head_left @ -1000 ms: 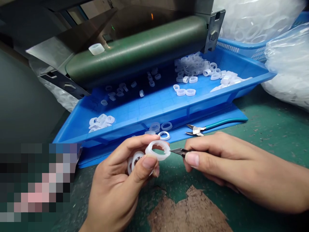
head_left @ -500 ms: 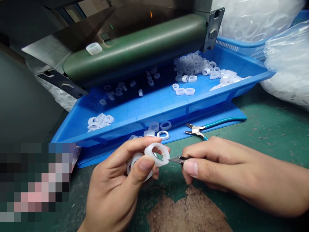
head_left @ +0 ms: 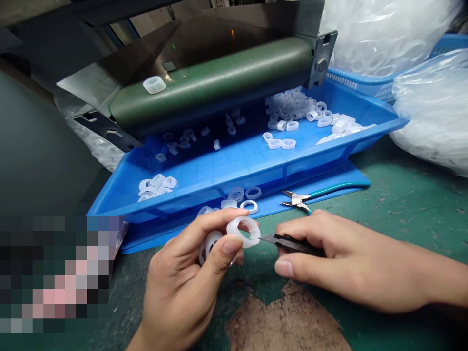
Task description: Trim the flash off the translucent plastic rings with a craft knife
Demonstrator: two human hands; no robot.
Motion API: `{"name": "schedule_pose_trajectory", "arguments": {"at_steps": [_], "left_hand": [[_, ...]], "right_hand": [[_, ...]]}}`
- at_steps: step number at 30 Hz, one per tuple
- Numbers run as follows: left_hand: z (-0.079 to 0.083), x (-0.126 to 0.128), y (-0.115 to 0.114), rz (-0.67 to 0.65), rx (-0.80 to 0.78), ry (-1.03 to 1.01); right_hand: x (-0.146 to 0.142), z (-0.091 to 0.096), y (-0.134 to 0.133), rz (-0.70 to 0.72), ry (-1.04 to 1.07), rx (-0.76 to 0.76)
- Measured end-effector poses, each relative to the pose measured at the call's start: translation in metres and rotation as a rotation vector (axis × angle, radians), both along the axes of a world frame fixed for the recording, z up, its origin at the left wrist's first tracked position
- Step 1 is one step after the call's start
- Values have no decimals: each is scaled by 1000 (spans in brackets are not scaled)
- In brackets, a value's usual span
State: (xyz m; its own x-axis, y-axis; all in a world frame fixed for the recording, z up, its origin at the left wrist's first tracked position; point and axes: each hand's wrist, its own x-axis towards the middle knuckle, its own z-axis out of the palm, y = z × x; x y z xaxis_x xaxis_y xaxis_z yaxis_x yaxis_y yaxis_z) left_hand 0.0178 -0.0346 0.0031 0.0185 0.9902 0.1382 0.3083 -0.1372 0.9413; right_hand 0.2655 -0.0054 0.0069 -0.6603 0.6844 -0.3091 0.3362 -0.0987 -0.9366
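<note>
My left hand (head_left: 186, 278) pinches a translucent white plastic ring (head_left: 243, 231) between thumb and forefinger, with a second ring (head_left: 210, 243) tucked against its other fingers. My right hand (head_left: 340, 261) is closed on a small dark blade tool (head_left: 288, 241), and the tool's tip touches the right edge of the held ring. Both hands hover over the green table (head_left: 402, 195), just in front of the blue tray (head_left: 256, 161).
The blue tray holds several loose white rings (head_left: 292, 109). A green conveyor roller (head_left: 212, 83) overhangs it, carrying one ring (head_left: 154, 84). Teal-handled cutters (head_left: 310, 196) and a few rings (head_left: 248, 194) lie on the blue lid. Bags of rings (head_left: 431, 107) sit at right.
The ring in my left hand has tilted and shifted slightly right. My right hand has opened its grip a little, exposing more of the blade tool against the ring.
</note>
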Motion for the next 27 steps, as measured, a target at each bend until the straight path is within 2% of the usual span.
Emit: {"name": "schedule_pose_trajectory", "arguments": {"at_steps": [4, 9, 14, 17, 21, 27], "left_hand": [[-3, -1, -1, -1, 9, 16], [-5, -4, -3, 20, 82, 139], [-6, -5, 2, 79, 131, 195], [-11, -6, 4, 121, 129, 196], [-17, -4, 2, 76, 155, 144], [-15, -4, -1, 88, 125, 108]], "right_hand": [[1, -1, -1, 1, -49, 31], [3, -2, -2, 28, -55, 42], [-1, 0, -8, 161, -74, 55], [-3, -4, -3, 72, -34, 112], [-2, -9, 4, -39, -3, 220], [-1, -9, -1, -69, -22, 281]]}}
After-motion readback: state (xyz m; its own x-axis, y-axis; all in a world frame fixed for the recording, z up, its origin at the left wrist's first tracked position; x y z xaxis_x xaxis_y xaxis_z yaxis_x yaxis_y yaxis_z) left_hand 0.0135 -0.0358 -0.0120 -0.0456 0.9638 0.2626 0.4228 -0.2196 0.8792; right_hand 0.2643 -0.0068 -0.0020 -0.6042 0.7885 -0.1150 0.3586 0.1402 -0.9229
